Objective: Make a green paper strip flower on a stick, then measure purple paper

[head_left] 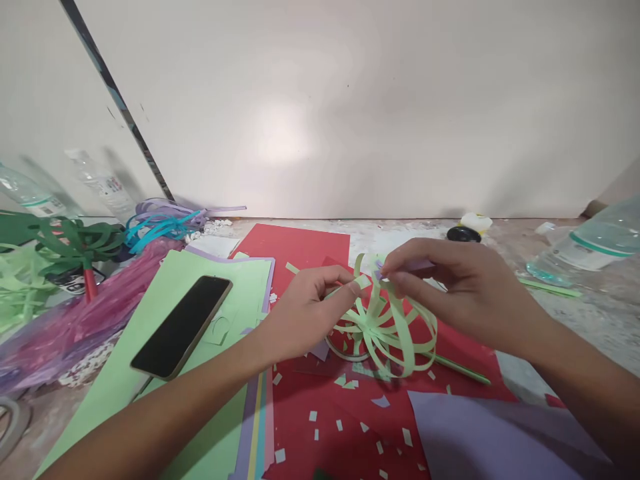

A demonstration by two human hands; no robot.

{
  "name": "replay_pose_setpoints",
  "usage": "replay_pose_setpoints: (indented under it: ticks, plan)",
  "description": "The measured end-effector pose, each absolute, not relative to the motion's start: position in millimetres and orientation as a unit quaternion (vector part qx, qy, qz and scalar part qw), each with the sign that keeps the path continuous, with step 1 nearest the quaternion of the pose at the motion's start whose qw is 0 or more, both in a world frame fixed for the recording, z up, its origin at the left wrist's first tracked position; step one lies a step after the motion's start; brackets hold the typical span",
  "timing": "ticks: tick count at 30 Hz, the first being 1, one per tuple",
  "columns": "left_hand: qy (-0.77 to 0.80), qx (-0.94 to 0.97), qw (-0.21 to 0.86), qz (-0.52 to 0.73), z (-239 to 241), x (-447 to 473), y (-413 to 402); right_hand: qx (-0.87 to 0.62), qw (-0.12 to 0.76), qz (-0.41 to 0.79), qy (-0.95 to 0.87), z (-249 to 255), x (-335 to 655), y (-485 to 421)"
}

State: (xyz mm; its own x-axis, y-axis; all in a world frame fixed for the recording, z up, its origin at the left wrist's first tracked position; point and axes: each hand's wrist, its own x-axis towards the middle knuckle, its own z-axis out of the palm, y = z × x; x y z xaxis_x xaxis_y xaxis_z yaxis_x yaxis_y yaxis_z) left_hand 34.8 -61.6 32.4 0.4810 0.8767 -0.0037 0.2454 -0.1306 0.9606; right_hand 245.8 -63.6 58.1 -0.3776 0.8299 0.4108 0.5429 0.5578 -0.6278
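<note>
– Purple paper [465, 433] lies nearest you, bottom right, partly under your right forearm. Where is the piece you're working on?

– Just beyond it: my green strip piece [371, 327] sits between my hands, its looped strips fanning from one hub over the red sheet [325, 243].

– How are you gripping it?

– My left hand [303, 313] has thumb and finger pressed together on a pale strip end. My right hand [460, 287] pinches a small purple bit [379, 272] at the top of a green strip; my fingertips hide whether more ends are caught there.

– What gets in the way close by?

– A pale ring [350, 357] shows beneath the loops, partly covered by them. A green stick [465, 371] runs out from under the loops to the right. Paper scraps [280, 455] litter the red in front of me.

– And further out?

– On my left, a phone [183, 327] rests on a stack of coloured sheets [250, 283], and my forearm crosses that stack. Past it are pink plastic [135, 273], a dark green strip piece [80, 240] with a red stem, blue strips [160, 230] and a clear bottle [103, 187]. Far right, another bottle [590, 250] leans over; a black round object [463, 234] lies behind my right hand.
</note>
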Motion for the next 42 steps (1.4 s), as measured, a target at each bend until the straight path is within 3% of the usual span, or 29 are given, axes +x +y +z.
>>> replay_pose_setpoints:
  ticks: [3, 8, 15, 26, 42]
  plan:
    - [0.414, 0.703, 0.494, 0.301, 37, 35, -65, -0.354, 0.352, 0.091, -0.862, 54, 240, -71]
    - [0.405, 0.71, 0.483, 0.314, 42, 35, -68, -0.311, 0.362, 0.047, -0.877, 50, 237, -76]
    - [0.4, 0.734, 0.438, 0.331, 48, 33, -75, -0.353, 0.358, 0.065, -0.862, 53, 234, -80]
    - [0.402, 0.829, 0.239, 0.306, 53, 34, -84, -0.398, 0.336, 0.118, -0.846, 60, 232, -86]
    - [0.402, 0.797, 0.337, 0.301, 53, 30, -78, -0.441, 0.34, 0.166, -0.814, 60, 235, -80]
